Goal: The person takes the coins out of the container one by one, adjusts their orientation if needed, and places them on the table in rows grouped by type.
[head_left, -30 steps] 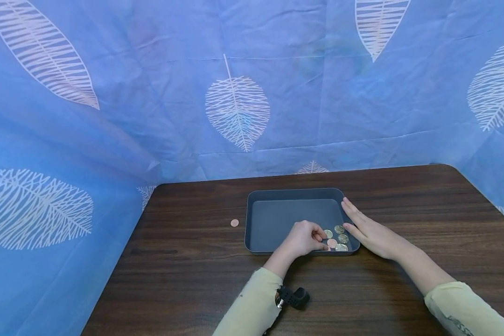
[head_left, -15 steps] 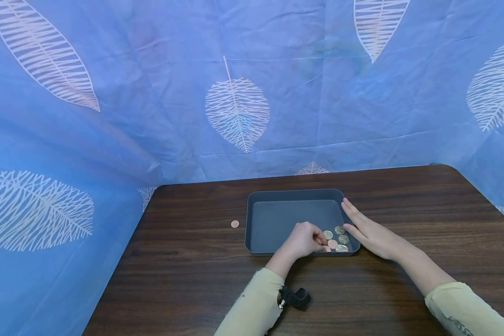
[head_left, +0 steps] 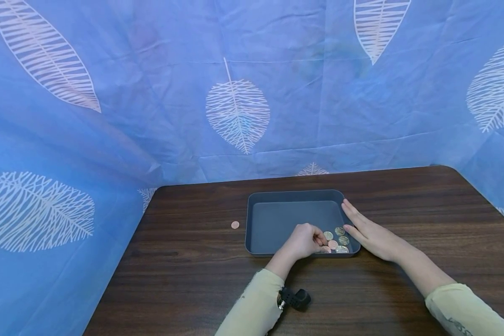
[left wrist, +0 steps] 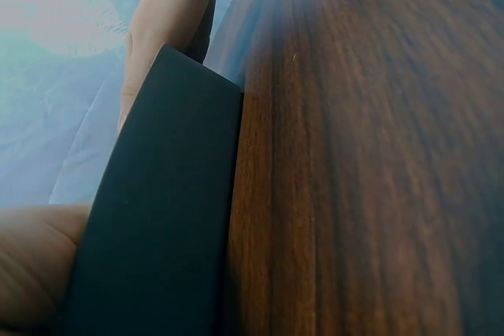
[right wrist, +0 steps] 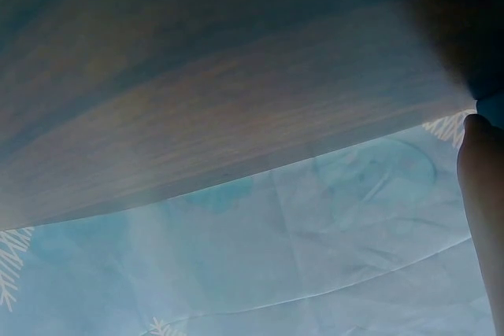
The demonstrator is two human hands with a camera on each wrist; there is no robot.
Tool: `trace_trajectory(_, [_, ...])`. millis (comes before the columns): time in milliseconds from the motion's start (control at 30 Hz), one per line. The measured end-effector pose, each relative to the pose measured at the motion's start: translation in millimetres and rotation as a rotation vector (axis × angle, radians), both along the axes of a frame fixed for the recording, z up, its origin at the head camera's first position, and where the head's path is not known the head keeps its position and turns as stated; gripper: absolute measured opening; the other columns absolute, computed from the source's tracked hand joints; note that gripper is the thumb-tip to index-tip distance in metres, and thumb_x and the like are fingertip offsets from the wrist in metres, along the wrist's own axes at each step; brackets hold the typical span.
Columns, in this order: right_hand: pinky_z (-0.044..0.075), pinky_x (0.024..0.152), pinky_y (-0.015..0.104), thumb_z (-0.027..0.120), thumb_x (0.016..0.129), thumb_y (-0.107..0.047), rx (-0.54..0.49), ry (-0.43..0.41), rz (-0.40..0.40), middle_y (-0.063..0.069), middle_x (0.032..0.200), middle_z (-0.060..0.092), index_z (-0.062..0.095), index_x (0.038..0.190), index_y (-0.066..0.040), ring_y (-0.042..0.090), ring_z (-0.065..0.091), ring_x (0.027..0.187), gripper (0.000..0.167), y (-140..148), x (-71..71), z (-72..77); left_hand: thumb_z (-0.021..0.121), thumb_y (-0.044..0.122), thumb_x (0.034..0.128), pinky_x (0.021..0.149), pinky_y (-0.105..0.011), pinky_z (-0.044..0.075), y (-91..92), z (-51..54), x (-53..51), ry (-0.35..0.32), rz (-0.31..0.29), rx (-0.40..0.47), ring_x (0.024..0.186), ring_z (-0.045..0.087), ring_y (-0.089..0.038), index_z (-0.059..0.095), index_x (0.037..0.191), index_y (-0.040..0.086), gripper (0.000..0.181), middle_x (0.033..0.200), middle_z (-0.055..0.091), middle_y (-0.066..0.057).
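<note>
In the head view, the dark grey tray [head_left: 294,224] holds several gold and copper coins in its front right corner. My left hand [head_left: 302,241] reaches over the front rim with curled fingers, thumb and fingertips at a copper coin [head_left: 326,249] beside the front wall; the fingers partly hide the contact. My right hand [head_left: 374,234] rests its straight fingers against the tray's right rim. The left wrist view has the tray's outer wall [left wrist: 157,194] between my left hand [left wrist: 35,261] and my right hand [left wrist: 169,13]. Part of my right hand [right wrist: 483,194] edges the right wrist view.
One copper coin [head_left: 235,225] lies on the brown wooden table [head_left: 180,261], left of the tray. A blue cloth [head_left: 298,93] with white leaf prints hangs behind the table and along its left side. A black strap [head_left: 296,298] is at my left wrist.
My left thumb has shifted slightly left along the tray's front wall, and more of the copper coin beside it shows. My right hand has stayed at the tray's right rim.
</note>
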State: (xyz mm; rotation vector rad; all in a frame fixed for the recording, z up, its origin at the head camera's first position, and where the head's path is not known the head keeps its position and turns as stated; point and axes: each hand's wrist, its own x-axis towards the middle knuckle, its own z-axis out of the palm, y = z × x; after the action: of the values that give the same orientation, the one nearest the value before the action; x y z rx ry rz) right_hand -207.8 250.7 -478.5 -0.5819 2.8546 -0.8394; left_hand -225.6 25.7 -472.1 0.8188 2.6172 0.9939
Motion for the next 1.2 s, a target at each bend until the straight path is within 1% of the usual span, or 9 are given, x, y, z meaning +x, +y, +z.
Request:
trace_trajectory(133, [0.023, 0.102, 0.064, 0.034, 0.104, -0.038, -0.002, 0.006, 0.0, 0.009, 0.159, -0.006, -0.001, 0.154, -0.016, 0.042, 0.015, 0.14, 0.065, -0.2, 0.2, 0.4, 0.077, 0.001, 0.0784, 0.057, -0.011, 0.041, 0.9, 0.5, -0.6, 0.007, 0.001, -0.009, 0.06, 0.049, 0.002, 0.076, 0.079, 0.01, 0.009, 0.066, 0.062, 0.008])
trace_trajectory(300, [0.025, 0.101, 0.064, 0.035, 0.105, -0.037, -0.009, 0.024, 0.009, 0.01, 0.159, -0.005, 0.0, 0.154, -0.015, 0.044, 0.017, 0.139, 0.064, 0.2, 0.3, 0.1, 0.076, -0.001, 0.0783, 0.055, -0.011, 0.04, 1.5, 0.8, -1.7, 0.018, -0.013, -0.022, 0.059, 0.048, 0.001, 0.075, 0.076, 0.01, 0.011, 0.064, 0.061, 0.009])
trace_trajectory(467, [0.024, 0.101, 0.064, 0.034, 0.105, -0.037, -0.008, 0.022, 0.005, 0.006, 0.159, -0.008, 0.0, 0.154, -0.016, 0.043, 0.017, 0.139, 0.064, 0.9, -0.3, -1.3, 0.075, -0.003, 0.0774, 0.057, -0.011, 0.04, 1.0, -0.1, -2.6, 0.031, -0.022, -0.035, 0.06, 0.048, 0.001, 0.071, 0.076, 0.01, 0.014, 0.066, 0.059, 0.008])
trace_trajectory(633, [0.024, 0.101, 0.064, 0.034, 0.105, -0.037, -0.007, 0.022, 0.005, 0.006, 0.159, -0.008, 0.0, 0.154, -0.015, 0.043, 0.016, 0.139, 0.064, 1.0, -1.1, -2.5, 0.077, -0.003, 0.0763, 0.057, -0.011, 0.04, -0.3, 0.2, -3.2, 0.035, -0.026, -0.015, 0.058, 0.047, 0.001, 0.068, 0.074, 0.01, 0.015, 0.065, 0.057, 0.008])
trace_trajectory(767, [0.025, 0.102, 0.063, 0.034, 0.105, -0.037, -0.006, 0.024, 0.003, 0.01, 0.159, -0.005, 0.001, 0.154, -0.014, 0.043, 0.017, 0.139, 0.064, 1.4, -1.7, -3.0, 0.077, 0.0, 0.0772, 0.057, -0.012, 0.04, -1.6, -0.1, -3.4, 0.035, -0.031, 0.01, 0.058, 0.047, 0.001, 0.067, 0.074, 0.009, 0.014, 0.064, 0.057, 0.008])
trace_trajectory(1000, [0.025, 0.101, 0.063, 0.035, 0.105, -0.037, -0.002, 0.025, 0.004, 0.012, 0.159, -0.003, 0.001, 0.155, -0.014, 0.043, 0.017, 0.139, 0.064, 1.1, -1.8, -2.4, 0.077, 0.003, 0.078, 0.058, -0.012, 0.041, -2.5, -1.5, -3.4, 0.007, -0.01, 0.035, 0.058, 0.049, 0.001, 0.068, 0.074, 0.01, 0.012, 0.064, 0.057, 0.01])
trace_trajectory(1200, [0.024, 0.102, 0.063, 0.035, 0.105, -0.037, -0.002, 0.02, 0.004, 0.008, 0.159, -0.007, 0.001, 0.154, -0.014, 0.042, 0.016, 0.14, 0.064, 0.9, -1.3, -1.8, 0.076, 0.005, 0.0799, 0.059, -0.012, 0.043, -3.0, -1.3, -3.1, -0.023, -0.008, 0.052, 0.059, 0.051, 0.002, 0.072, 0.076, 0.008, 0.007, 0.066, 0.06, 0.009])
